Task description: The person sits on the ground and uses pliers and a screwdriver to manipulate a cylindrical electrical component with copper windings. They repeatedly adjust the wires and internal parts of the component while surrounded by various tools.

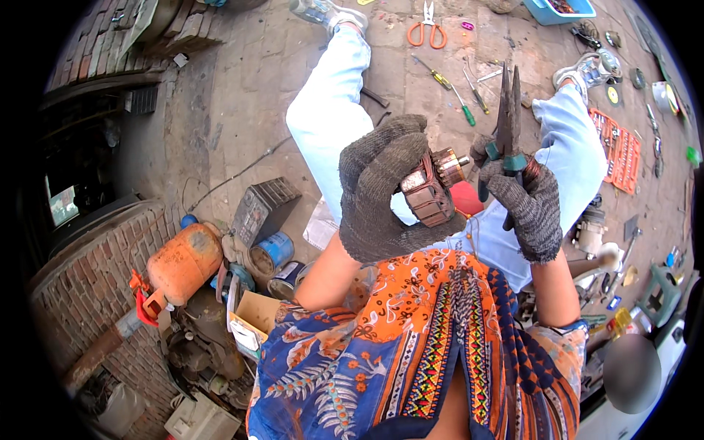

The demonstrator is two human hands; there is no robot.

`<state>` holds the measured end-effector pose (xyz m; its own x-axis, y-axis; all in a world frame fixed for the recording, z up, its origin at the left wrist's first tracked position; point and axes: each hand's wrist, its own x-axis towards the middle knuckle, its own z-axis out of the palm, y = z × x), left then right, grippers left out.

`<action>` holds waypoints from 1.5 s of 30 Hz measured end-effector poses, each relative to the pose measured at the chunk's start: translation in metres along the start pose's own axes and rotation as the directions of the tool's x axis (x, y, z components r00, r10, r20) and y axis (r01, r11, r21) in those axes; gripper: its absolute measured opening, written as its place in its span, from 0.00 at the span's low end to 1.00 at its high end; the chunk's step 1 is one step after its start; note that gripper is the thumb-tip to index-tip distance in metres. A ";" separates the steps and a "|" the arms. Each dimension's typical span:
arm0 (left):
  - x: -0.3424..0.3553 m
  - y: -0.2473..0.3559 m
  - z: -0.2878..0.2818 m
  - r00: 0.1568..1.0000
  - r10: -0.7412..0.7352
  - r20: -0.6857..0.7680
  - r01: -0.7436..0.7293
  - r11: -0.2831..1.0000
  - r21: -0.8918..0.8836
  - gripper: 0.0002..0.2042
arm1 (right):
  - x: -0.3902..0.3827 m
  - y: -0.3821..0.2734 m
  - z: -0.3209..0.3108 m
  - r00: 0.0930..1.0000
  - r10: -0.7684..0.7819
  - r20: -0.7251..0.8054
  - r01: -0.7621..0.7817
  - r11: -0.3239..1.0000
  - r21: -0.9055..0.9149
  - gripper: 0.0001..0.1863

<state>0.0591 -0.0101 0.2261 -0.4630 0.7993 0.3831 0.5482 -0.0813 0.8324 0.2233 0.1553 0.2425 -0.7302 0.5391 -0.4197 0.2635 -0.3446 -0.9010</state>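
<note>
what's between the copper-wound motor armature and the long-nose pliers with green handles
In the head view, nothing solid: past the gap between armature and pliers show only the pale-blue trouser leg and paving.

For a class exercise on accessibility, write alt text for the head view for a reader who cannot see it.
Seen from above, a gloved left hand holds a copper-wound motor armature while the gloved right hand holds long-nosed pliers pointing up. Screwdrivers and orange scissors lie on the paved ground.

Your gloved left hand (381, 191) curled closed in front of you, gloved right hand (524, 198) fisted alongside, forearms bare and raised.
</note>
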 end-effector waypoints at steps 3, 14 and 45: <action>-0.004 -0.007 0.003 0.998 0.055 0.010 -0.055 0.998 -0.023 0.38 | 0.005 -0.003 0.013 0.999 -0.036 -0.017 0.037 0.994 0.100 0.18; 0.025 0.000 0.009 0.941 0.336 -0.047 -0.338 0.940 -0.041 0.35 | 0.006 -0.020 0.034 0.988 0.017 0.156 -0.049 0.978 0.202 0.29; 0.029 0.029 0.021 0.697 -0.618 0.364 0.679 0.404 -0.613 0.34 | 0.015 -0.026 0.027 0.993 0.119 0.003 -0.119 0.992 -0.029 0.16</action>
<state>0.0762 0.0227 0.2534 -0.4077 0.8243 -0.3929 -0.5198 0.1443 0.8421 0.1886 0.1511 0.2625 -0.6953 0.4918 -0.5241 0.3668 -0.3842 -0.8473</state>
